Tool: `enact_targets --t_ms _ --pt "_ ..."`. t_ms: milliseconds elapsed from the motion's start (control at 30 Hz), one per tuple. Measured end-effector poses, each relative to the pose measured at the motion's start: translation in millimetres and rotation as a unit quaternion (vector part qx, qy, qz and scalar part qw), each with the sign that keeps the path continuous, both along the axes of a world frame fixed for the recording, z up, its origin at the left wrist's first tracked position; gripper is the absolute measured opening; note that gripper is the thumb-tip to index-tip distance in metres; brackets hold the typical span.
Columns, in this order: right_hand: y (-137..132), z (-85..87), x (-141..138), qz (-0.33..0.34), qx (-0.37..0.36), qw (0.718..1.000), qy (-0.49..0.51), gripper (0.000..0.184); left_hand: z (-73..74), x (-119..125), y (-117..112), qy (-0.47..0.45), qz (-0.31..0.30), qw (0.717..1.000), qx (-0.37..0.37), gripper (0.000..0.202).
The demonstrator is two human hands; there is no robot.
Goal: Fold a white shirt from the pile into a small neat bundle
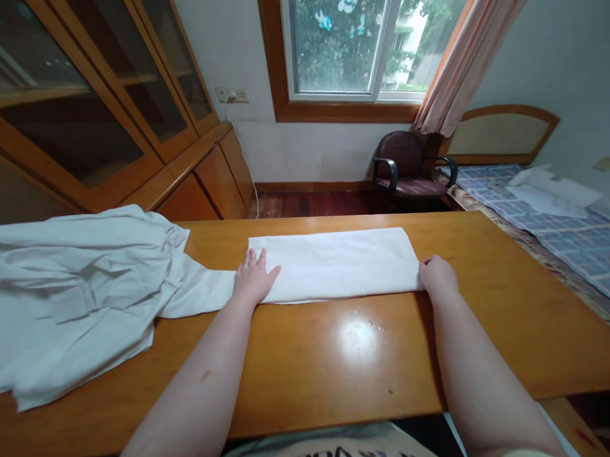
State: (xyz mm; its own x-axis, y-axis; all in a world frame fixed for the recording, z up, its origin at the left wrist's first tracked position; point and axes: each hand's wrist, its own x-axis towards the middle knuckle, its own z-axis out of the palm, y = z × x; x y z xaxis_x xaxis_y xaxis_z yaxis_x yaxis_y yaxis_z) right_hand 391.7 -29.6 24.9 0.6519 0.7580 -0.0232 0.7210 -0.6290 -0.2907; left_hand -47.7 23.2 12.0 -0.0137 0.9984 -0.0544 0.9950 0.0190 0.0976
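Observation:
A folded white cloth (334, 266) lies as a long flat strip across the wooden table. My left hand (254, 277) rests on its left end with the fingers spread. At the strip's right end, my right hand (437, 276) pinches the edge between thumb and fingers. Under the left end, a narrow white length of fabric runs left to a large crumpled white cloth (82, 294). Whether the two are one piece is hidden beneath my left hand and the folded strip.
The wooden table (330, 363) spans the front. A wooden cabinet (181, 177) with glass doors stands at left. Beyond the table are a brown armchair (405, 159) and a window (361, 44). A bed (560, 224) with a checked cover is at right.

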Motion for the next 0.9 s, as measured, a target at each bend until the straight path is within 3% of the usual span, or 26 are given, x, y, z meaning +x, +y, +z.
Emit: enact_targets --t_ms 100,200,267,333,467,667,733,800,900 --pt "-2.5 3.5 -6.1 0.041 0.099 0.991 -0.083 0.032 -0.4 -0.2 0.3 0.001 0.002 1.0 0.0 0.076" --pt "-1.5 3.4 -17.5 0.206 0.171 0.955 -0.128 0.039 -0.6 -0.1 0.5 0.001 0.003 1.0 0.0 0.076" --pt "0.9 0.3 -25.7 0.305 0.12 0.937 -0.12 0.045 -0.7 -0.1 0.7 0.0 0.002 1.0 0.0 0.076" --pt "3.3 -3.4 -32.1 0.335 0.037 0.935 -0.112 0.05 -1.0 -0.1 0.9 -0.001 0.001 1.0 0.001 0.076" --pt "7.8 -7.3 -36.9 0.294 -0.063 0.949 -0.094 0.059 -1.4 -0.4 1.2 -0.002 0.002 1.0 0.001 0.076" --pt "15.1 -14.4 -31.4 0.279 -0.064 0.957 -0.038 0.064 -1.2 -0.3 1.1 -0.008 0.004 1.0 0.001 0.076" --pt "14.7 -17.4 -20.8 0.278 -0.004 0.96 0.027 0.059 -1.1 -0.5 0.9 -0.008 0.003 1.0 0.003 0.076" --pt "11.4 -18.4 -3.7 0.241 0.108 0.96 0.094 0.053 -0.8 -0.5 0.6 -0.007 0.002 1.0 0.005 0.076" --pt "2.3 -15.7 26.4 0.103 0.249 0.954 0.135 0.047 -0.2 -0.4 0.0 -0.007 0.002 1.0 0.006 0.075"
